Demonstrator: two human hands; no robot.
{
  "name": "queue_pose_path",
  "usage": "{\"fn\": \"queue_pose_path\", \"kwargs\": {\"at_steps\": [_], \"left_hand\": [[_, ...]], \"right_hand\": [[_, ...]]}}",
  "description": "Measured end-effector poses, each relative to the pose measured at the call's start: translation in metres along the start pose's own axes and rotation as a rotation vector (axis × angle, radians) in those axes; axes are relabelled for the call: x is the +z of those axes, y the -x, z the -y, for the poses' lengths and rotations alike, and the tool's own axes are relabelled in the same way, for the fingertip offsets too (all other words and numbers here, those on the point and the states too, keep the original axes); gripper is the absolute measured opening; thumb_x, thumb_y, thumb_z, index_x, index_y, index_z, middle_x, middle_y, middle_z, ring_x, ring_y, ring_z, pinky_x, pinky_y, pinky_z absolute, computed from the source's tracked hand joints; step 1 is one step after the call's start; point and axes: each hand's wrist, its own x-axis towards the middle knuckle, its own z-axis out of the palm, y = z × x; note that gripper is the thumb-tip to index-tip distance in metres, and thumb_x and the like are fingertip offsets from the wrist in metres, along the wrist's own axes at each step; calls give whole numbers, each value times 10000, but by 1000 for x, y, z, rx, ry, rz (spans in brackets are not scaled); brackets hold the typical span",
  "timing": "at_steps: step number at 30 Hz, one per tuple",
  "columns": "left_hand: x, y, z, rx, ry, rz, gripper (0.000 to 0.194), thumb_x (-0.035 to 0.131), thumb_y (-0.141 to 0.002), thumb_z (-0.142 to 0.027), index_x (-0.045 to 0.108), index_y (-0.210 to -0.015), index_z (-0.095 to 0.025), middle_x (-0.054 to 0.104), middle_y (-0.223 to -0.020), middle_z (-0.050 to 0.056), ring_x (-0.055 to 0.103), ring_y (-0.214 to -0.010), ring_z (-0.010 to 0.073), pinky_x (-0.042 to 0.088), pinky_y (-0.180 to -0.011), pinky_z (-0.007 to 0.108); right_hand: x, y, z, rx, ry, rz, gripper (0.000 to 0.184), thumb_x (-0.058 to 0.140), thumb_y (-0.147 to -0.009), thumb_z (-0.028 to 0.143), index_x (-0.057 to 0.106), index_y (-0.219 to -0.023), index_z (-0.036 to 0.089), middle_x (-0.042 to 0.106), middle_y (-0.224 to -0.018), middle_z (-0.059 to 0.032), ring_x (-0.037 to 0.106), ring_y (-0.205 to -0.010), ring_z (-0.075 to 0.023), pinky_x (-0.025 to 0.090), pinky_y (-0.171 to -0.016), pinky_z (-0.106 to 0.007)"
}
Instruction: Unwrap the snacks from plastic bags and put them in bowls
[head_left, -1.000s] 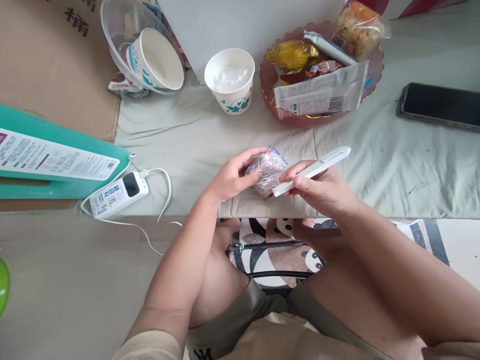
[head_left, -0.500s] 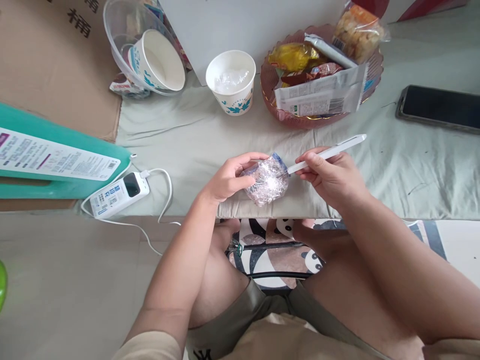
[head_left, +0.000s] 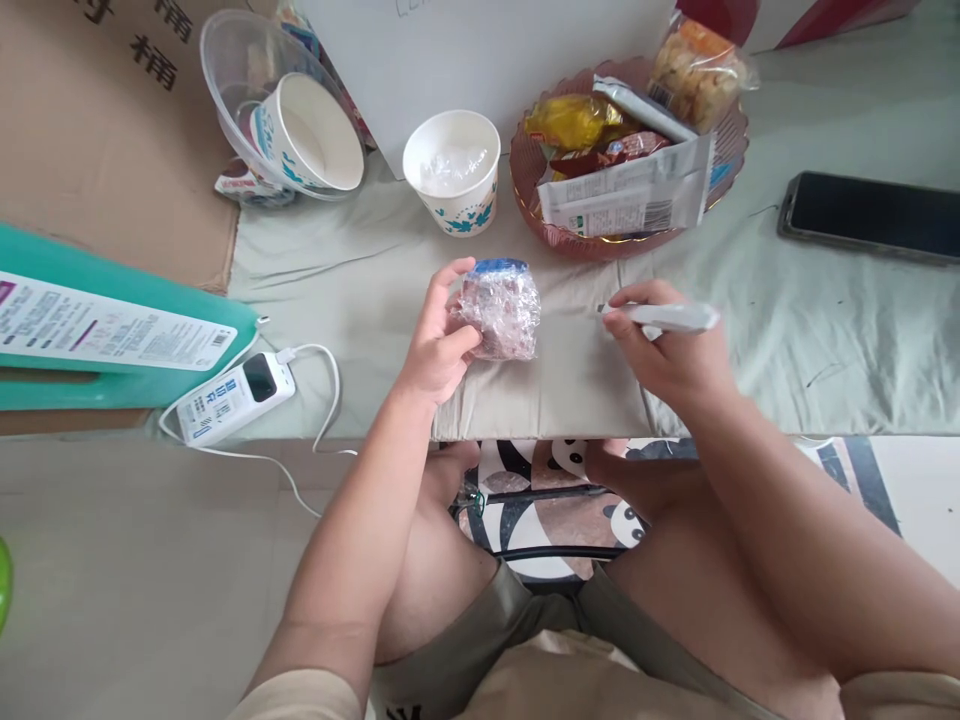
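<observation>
My left hand (head_left: 441,345) is closed around a small bundle wrapped in crinkled clear plastic film (head_left: 504,315), raised a little over the cloth. A blue patch shows along the bundle's top edge, and something reddish shows through the film; what it is I cannot tell. In my right hand (head_left: 679,345) is a slim white pen-shaped tool (head_left: 675,317), its small dark tip pointing left toward the bundle. A gap separates tip and film. Just beyond my left hand stands a paper cup (head_left: 472,212) with crumpled clear plastic inside.
A pink scalloped bowl (head_left: 551,238) of packaged snacks stands behind, with a phone (head_left: 870,215) at right. To the left are a clear tub (head_left: 217,75) holding another paper cup (head_left: 322,130), a power bank (head_left: 240,400) with a white cable, a green container (head_left: 127,250) and a cardboard box (head_left: 112,130).
The bundle has been lifted and turned in my left hand, its blue edge now at the top. My right hand has drawn the white tool away to the right, off the film.
</observation>
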Motion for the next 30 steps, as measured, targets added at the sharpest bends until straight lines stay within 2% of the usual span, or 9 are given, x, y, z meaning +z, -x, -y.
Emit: {"fn": "queue_pose_path", "kwargs": {"at_steps": [3,5,8,10,13,17,23,26,30], "left_hand": [[3,0,-1,-8,-42,-22,627,696,-637,-165,581,-1230,-332,628,-1050,19,592,-755,139,494,-575,234],[5,0,-3,-28,-55,-33,511,708,-658,-236,597,-1152,-296,627,-1020,33,615,-790,169,520,-601,269],[6,0,-5,-87,-27,-46,415,702,-716,-391,607,-1101,-270,624,-933,43,621,-757,189,535,-613,315],[7,-1,-5,-117,-6,-65,395,689,-748,-469,631,-1074,-254,622,-889,48,603,-708,181,515,-578,307],[8,-2,-4,-111,0,-92,389,663,-797,-543,668,-1039,-239,647,-911,65,604,-697,178,498,-549,299],[9,-2,-3,-68,-4,-138,405,612,-851,-583,704,-1018,-226,691,-1029,92,637,-742,194,505,-540,307],[6,0,-1,-46,-53,-130,428,783,-746,-422,701,-1129,-249,649,-879,44,582,-652,150,456,-502,263],[4,0,6,29,-149,-101,589,850,-704,-440,645,-1234,-288,661,-1013,55,646,-818,184,535,-635,291],[6,2,17,233,-419,-83,734,880,-715,-474,557,-1357,-321,589,-1305,93,631,-1168,262,555,-967,381]], "right_hand": [[0,1,-1,-47,132,121,292,572,-947,451,711,-1088,236,709,-736,-33,604,-612,-193,421,-603,-323],[0,0,-3,-147,183,219,285,566,-918,303,697,-1164,241,765,-916,-65,665,-743,-225,439,-637,-332],[1,-1,-8,-346,214,354,498,523,-806,86,677,-1253,243,763,-1143,-94,697,-1011,-288,494,-790,-384],[3,-1,-11,-424,239,383,564,494,-781,37,678,-1270,249,756,-1164,-97,680,-1104,-306,493,-884,-420],[6,0,-14,-473,260,404,580,487,-798,35,677,-1300,253,751,-1171,-96,665,-1149,-314,491,-909,-438],[6,0,-15,-485,283,403,598,468,-834,24,669,-1355,237,752,-1216,-110,667,-1177,-313,502,-895,-441],[6,-3,-20,-481,367,353,702,415,-790,-53,687,-1362,250,764,-1205,-92,672,-1197,-311,545,-898,-455],[4,-3,-20,-458,359,310,697,434,-805,-36,668,-1396,251,749,-1260,-100,667,-1212,-332,559,-939,-497],[3,0,-7,-348,261,146,546,499,-916,119,611,-1440,223,731,-1276,-134,688,-1161,-333,585,-927,-507]]}}
